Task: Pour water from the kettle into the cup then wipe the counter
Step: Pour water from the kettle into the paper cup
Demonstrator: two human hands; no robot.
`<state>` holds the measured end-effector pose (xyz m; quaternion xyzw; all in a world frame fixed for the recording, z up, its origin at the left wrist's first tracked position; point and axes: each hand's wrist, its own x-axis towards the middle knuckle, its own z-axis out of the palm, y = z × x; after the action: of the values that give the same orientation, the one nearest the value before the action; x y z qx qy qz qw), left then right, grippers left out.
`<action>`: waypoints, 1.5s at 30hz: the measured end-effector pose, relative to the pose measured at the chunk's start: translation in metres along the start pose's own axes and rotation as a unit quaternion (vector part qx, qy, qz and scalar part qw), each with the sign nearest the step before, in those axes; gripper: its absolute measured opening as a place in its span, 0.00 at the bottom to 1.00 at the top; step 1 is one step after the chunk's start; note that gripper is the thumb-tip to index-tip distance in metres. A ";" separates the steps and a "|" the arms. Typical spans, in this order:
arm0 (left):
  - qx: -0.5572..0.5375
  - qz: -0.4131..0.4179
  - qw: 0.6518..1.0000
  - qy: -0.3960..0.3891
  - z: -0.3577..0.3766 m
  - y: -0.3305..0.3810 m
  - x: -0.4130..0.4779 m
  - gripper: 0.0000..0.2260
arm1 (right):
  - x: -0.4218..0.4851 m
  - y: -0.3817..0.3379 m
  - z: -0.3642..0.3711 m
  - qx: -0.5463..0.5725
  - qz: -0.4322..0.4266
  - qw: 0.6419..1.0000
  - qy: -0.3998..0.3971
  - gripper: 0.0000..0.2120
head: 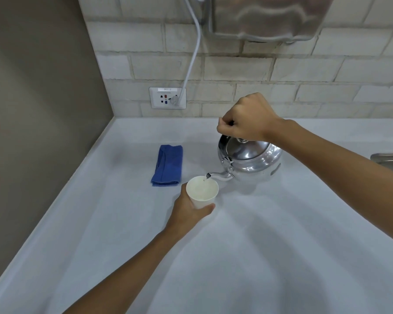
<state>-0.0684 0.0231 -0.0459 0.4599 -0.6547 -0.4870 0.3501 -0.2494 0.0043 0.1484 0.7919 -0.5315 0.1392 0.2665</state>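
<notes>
A shiny steel kettle (252,158) hangs tilted above the white counter (259,245), its spout pointing left and down over a white paper cup (202,191). A thin stream of water falls from the spout into the cup. My right hand (245,117) is closed around the kettle's handle from above. My left hand (188,207) grips the cup from the near left side, thumb across its front. A folded blue cloth (167,165) lies flat on the counter to the left of the cup, untouched.
A wall socket (167,98) with a white cable plugged in sits on the tiled back wall. A metal dispenser (268,17) hangs above. A steel sink's edge (388,162) shows at the right. A grey side wall bounds the counter on the left.
</notes>
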 end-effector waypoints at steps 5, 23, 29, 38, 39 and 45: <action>0.008 0.002 1.000 0.002 0.000 -0.001 -0.001 0.33 | 0.000 0.001 -0.001 -0.034 -0.020 0.999 -0.017 0.16; -0.001 0.002 1.000 0.004 0.001 -0.006 -0.001 0.32 | 0.006 -0.002 -0.013 -0.048 -0.064 0.997 -0.012 0.17; -0.002 0.003 1.000 0.002 0.000 -0.007 0.000 0.32 | 0.006 -0.002 -0.018 -0.055 -0.071 0.996 -0.013 0.17; 0.005 0.001 1.000 0.006 0.001 -0.007 0.000 0.32 | 0.006 -0.002 -0.020 -0.067 -0.074 0.995 -0.014 0.17; 0.006 0.002 1.000 0.007 0.001 -0.007 0.000 0.32 | 0.006 -0.003 -0.020 -0.068 -0.075 0.995 -0.014 0.17; 0.003 -0.001 1.000 0.002 0.001 -0.006 0.000 0.32 | 0.006 -0.004 -0.021 -0.077 -0.081 0.994 -0.015 0.17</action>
<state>-0.0673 0.0226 -0.0522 0.4628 -0.6547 -0.4846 0.3498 -0.2420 0.0125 0.1674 0.8115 -0.4788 0.0642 0.3287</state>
